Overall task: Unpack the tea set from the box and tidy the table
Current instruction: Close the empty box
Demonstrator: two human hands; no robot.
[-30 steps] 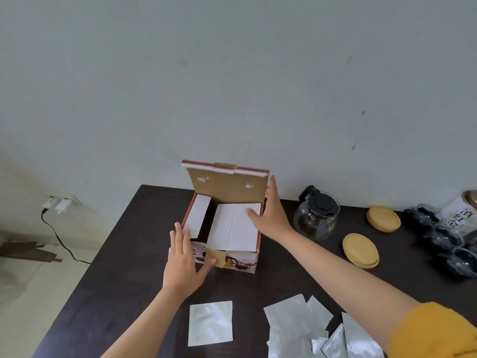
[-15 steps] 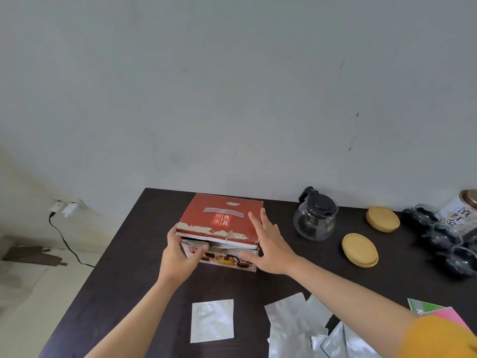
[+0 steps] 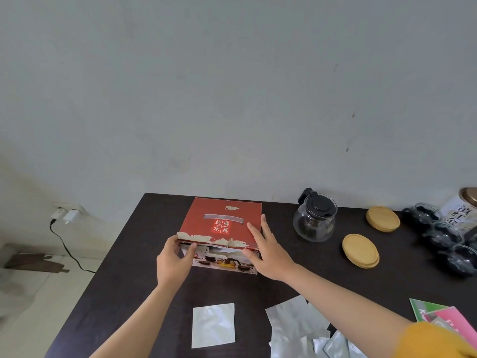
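A red tea-set box [image 3: 222, 223] with a torn front lid edge sits on the dark table [image 3: 129, 267], its lid folded down. My left hand [image 3: 173, 262] pinches the lid's front left corner, thumb under the flap. My right hand [image 3: 265, 250] lies on the lid's right side with fingers straight and the thumb at the front edge. A glass teapot [image 3: 315, 218] with a black lid stands to the right of the box. Two round wooden lids [image 3: 360, 250] [image 3: 382, 218] and several small glass cups [image 3: 444, 236] lie further right.
Silver foil packets lie near the front: a single foil packet [image 3: 213, 325] and a heap of packets [image 3: 302, 329]. Green and pink leaflets [image 3: 438, 316] are at the right front. A tea tin [image 3: 462, 210] stands far right. A charger and cable [image 3: 68, 215] hang at the left wall.
The box lid, upright a second ago, has been folded down over the box. Both hands moved from the open box's sides to the lid's front edge.
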